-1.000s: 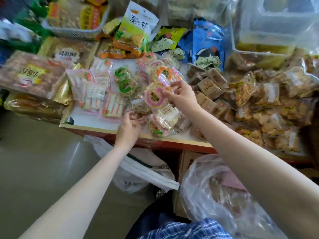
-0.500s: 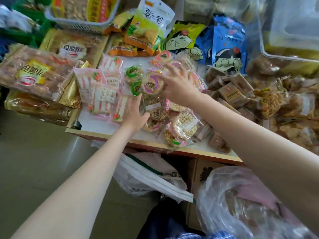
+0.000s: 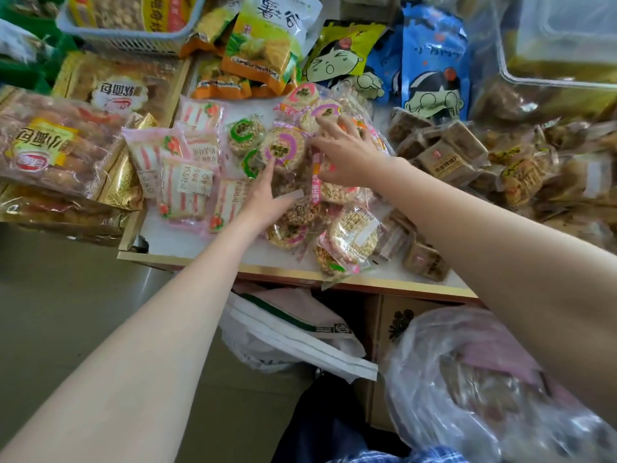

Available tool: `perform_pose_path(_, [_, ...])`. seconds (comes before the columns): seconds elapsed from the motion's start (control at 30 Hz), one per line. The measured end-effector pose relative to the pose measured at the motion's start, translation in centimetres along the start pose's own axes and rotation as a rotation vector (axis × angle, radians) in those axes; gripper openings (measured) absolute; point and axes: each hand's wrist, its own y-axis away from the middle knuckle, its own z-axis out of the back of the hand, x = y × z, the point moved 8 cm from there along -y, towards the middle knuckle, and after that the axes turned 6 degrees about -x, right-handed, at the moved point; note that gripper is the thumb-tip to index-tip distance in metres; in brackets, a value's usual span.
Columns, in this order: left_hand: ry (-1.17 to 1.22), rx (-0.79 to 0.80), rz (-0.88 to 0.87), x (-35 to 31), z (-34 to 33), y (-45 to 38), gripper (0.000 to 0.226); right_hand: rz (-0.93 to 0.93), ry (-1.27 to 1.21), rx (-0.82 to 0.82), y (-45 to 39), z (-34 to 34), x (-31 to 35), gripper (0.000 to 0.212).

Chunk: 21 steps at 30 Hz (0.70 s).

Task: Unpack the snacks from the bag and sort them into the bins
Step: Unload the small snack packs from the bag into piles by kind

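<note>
A pile of round puffed-rice cakes in clear wrappers with purple, green and orange rings lies on the white table. My left hand reaches into the pile with straight fingers, the index tip touching the purple-ringed cake. My right hand is spread flat over the cakes just to the right, fingers splayed, with nothing gripped. At the lower right, below the table edge, is a clear plastic bag with more snacks inside.
Pink-striped packets lie left of the cakes, brown square packets to the right. Bread bags fill the left. A basket, blue snack bags and a clear bin stand behind. A white bag and cardboard box sit under the table.
My right hand let go of the purple-ringed cake it held, and that cake now lies on the pile. Both hands moved forward over the cakes and opened out.
</note>
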Motion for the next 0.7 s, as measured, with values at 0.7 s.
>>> perform_pose_path(0.7, [-0.571,0.181,-0.781,-7.2,-20.9,23.2,0.053,-0.462,-0.383,0.023,38.3,-7.6,-14.0,0.059])
